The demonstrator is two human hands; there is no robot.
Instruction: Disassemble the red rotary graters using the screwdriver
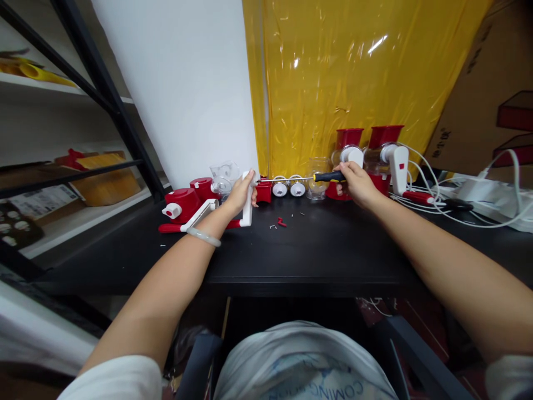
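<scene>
My left hand (242, 193) is closed around a white crank handle (247, 206) with a red grip (234, 224). In my right hand (353, 182) is a screwdriver (328, 176) with a black and yellow handle, held level. Its long shaft points left, and the tip reaches the upper end of the crank; whether it sits on a screw cannot be made out. Below on the desk lie a small red plastic piece (282, 221) and several tiny screws (273, 226). Left of my left hand stands a red grater base (183, 203) with a white knob, beside another crank.
Two assembled red and white rotary graters (387, 161) stand at the back right. Two round drums (280, 188) and a clear part (317, 183) are behind the screwdriver. White cables and a power strip (478, 189) spread over the right of the black desk (316, 255). Shelves are at left.
</scene>
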